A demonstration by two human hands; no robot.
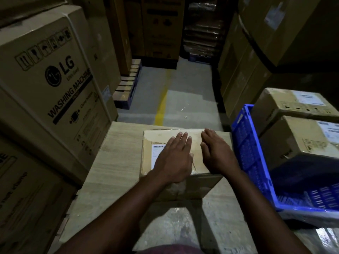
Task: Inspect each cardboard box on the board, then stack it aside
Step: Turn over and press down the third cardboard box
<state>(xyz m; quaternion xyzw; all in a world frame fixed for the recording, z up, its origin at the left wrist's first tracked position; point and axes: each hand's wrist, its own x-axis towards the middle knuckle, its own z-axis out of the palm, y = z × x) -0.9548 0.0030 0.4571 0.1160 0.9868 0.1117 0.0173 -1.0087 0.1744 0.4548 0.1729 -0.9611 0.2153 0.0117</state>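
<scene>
At the far right corner of the pale wooden board [113, 162] we press our left hand [174, 158] and right hand [216, 154] flat, fingers straight, on the taped brown cardboard box [157, 142], seemingly mid-inspection, stacking still undone.

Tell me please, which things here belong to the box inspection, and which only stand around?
Belong to the job: cardboard box; board under it; left hand and right hand, flat on its top.
Only standing around: blue crate; washing machine carton; pallet; yellow floor line.
</scene>
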